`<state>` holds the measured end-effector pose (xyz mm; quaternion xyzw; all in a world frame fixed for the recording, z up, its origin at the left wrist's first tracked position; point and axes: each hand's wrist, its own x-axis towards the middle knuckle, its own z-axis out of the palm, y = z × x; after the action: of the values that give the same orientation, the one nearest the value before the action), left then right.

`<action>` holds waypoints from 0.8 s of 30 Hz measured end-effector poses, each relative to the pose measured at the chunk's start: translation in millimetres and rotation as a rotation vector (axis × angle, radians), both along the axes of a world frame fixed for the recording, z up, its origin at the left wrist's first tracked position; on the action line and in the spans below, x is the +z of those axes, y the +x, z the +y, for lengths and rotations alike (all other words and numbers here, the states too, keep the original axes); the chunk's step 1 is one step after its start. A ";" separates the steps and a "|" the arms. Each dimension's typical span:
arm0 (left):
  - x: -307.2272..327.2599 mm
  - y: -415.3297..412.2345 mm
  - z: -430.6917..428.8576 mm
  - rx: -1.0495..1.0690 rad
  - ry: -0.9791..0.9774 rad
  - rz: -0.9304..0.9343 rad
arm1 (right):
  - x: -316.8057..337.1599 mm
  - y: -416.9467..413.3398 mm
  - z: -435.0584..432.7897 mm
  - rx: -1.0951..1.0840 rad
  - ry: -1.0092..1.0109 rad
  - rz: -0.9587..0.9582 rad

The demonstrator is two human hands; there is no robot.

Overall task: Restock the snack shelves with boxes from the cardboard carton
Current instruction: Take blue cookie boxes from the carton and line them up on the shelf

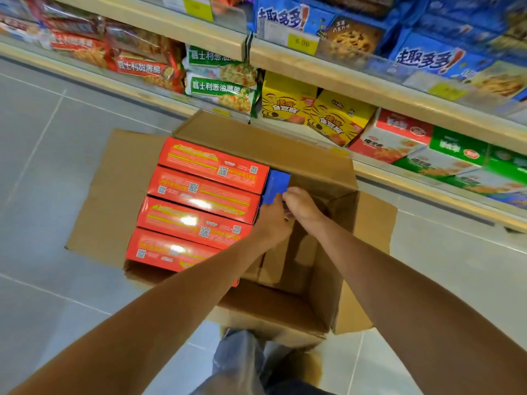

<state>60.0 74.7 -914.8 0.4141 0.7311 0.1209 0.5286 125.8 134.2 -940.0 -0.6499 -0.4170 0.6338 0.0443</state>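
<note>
An open cardboard carton (328, 295) stands on the floor below the snack shelves. Its left half holds several red boxes (199, 208) lying flat, side by side. A blue box (276, 185) stands on edge just right of them, inside the carton. My left hand (271, 218) and my right hand (302, 205) both reach into the carton and grip the blue box from its near side, with the fingers curled over its edge. The lower part of the blue box is hidden behind my hands. The carton's right half shows bare cardboard.
The bottom shelf (427, 181) carries yellow boxes (316, 112), red-and-white and green boxes (422, 146), and green packets (222, 81). Blue boxes (427, 61) fill the shelf above. Carton flaps (114, 192) spread out over the grey tiled floor. My legs are at the bottom.
</note>
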 end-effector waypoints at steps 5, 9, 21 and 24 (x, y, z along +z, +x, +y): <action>0.0 -2.1 11.2 0.131 0.018 0.034 | -0.7 -0.4 6.3 -0.007 -0.038 -0.024; 10.6 -8.8 14.7 0.154 0.002 -0.088 | -0.6 0.0 7.4 -0.028 -0.075 -0.007; -25.9 15.2 -1.0 -0.017 -0.192 -0.197 | -51.6 54.5 12.9 -0.076 -0.095 -0.147; -15.1 28.2 -5.2 -0.037 -0.203 -0.300 | -43.3 73.6 9.0 -0.085 -0.092 -0.181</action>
<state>88.2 69.5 -929.8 0.3492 0.6448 0.0970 0.6730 199.4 143.2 -983.3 -0.7229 -0.3618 0.5886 0.0036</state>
